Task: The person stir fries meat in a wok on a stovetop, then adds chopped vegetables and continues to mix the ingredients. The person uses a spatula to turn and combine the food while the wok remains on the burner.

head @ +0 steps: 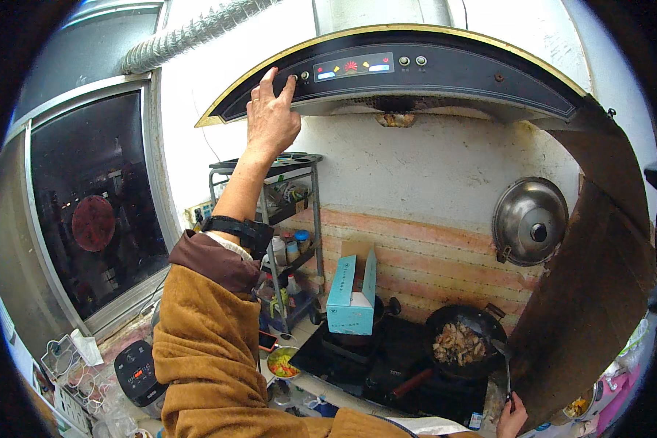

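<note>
My left hand (272, 115) is raised to the dark front panel of a range hood (454, 82). One fingertip touches a round button (294, 78) left of the lit display (353, 67), and the fingers are apart with nothing in them. Low on the right, my right hand (512, 419) grips the handle of a metal spatula (507, 369). The spatula's blade rests at the right side of a black wok (462, 315). Browned chopped pieces, apparently meat, (459, 345) lie in the wok, which stands on the right side of a black gas cooktop (315, 353).
A blue carton (350, 320) stands over the cooktop's left side. Left of it are a bowl of cut vegetables (283, 366), a metal shelf rack (316, 219) and a rice cooker (138, 372). A steel lid (517, 219) hangs on the wall. A brown panel (575, 295) borders the right.
</note>
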`<state>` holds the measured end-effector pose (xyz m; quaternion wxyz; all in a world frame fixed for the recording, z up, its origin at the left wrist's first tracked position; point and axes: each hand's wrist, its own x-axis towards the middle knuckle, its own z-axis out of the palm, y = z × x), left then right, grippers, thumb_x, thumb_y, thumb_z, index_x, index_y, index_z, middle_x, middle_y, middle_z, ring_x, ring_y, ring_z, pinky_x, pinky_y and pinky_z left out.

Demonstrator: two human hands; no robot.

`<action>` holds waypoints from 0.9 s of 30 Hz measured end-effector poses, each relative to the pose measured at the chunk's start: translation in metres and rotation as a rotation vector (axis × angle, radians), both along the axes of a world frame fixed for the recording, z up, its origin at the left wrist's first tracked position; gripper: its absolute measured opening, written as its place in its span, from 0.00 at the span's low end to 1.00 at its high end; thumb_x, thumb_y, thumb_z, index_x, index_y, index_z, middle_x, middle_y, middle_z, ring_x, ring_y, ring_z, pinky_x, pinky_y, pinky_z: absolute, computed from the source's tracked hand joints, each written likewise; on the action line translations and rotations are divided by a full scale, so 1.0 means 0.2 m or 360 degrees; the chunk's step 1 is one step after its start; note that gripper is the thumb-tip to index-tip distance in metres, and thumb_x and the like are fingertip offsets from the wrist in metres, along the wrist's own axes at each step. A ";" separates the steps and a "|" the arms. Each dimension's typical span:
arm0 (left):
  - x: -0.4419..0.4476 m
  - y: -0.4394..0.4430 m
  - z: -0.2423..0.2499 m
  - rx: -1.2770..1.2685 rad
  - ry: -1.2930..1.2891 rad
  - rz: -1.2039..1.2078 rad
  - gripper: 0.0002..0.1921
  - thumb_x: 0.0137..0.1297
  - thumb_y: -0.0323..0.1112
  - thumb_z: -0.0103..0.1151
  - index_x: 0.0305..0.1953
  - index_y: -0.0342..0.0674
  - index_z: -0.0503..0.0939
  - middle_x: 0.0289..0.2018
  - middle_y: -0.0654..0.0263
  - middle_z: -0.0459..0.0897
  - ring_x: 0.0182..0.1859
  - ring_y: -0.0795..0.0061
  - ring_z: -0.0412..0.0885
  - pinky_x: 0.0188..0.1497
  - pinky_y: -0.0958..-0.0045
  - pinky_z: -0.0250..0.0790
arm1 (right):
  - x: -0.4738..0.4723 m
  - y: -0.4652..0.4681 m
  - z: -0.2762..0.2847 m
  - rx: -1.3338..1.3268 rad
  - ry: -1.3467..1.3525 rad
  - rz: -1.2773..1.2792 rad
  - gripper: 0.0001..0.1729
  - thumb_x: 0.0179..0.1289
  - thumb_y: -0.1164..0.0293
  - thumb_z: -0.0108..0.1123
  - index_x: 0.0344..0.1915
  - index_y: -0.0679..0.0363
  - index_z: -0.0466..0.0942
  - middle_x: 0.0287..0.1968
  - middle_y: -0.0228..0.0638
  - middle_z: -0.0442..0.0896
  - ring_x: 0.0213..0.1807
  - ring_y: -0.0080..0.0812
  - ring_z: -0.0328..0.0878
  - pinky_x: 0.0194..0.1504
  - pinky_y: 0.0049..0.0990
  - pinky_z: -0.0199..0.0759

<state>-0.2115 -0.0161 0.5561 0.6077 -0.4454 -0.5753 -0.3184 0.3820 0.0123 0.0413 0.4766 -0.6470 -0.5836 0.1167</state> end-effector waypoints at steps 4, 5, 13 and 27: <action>-0.02 0.00 0.00 0.0002 0.0012 -0.0033 0.34 0.53 0.27 0.56 0.67 0.40 0.71 0.69 0.48 0.59 0.67 0.48 0.65 0.65 0.50 0.63 | 0.00 0.02 -0.02 -0.0027 0.0038 -0.0007 0.18 0.66 0.81 0.55 0.54 0.74 0.78 0.46 0.54 0.85 0.44 0.43 0.85 0.47 0.37 0.77; -0.02 0.00 0.01 0.0016 -0.0019 -0.0073 0.34 0.53 0.26 0.55 0.67 0.39 0.70 0.69 0.48 0.59 0.66 0.47 0.66 0.65 0.51 0.64 | 0.00 0.02 -0.01 -0.0005 -0.0006 -0.0020 0.18 0.66 0.81 0.55 0.54 0.74 0.78 0.45 0.54 0.85 0.44 0.43 0.86 0.47 0.37 0.77; -0.11 -0.01 -0.01 0.0087 -0.0076 -0.0248 0.35 0.53 0.26 0.55 0.68 0.37 0.68 0.66 0.46 0.59 0.59 0.50 0.70 0.65 0.53 0.64 | -0.05 0.00 0.08 -0.0190 0.0137 -0.0019 0.18 0.67 0.80 0.54 0.55 0.75 0.78 0.44 0.56 0.85 0.43 0.44 0.85 0.46 0.37 0.76; -0.05 0.00 -0.02 0.0019 -0.0046 -0.0223 0.35 0.54 0.26 0.55 0.68 0.49 0.70 0.68 0.46 0.60 0.60 0.48 0.71 0.63 0.51 0.66 | 0.00 0.04 -0.03 -0.0071 0.0066 -0.0007 0.18 0.65 0.80 0.55 0.55 0.73 0.79 0.46 0.55 0.85 0.46 0.45 0.85 0.49 0.36 0.76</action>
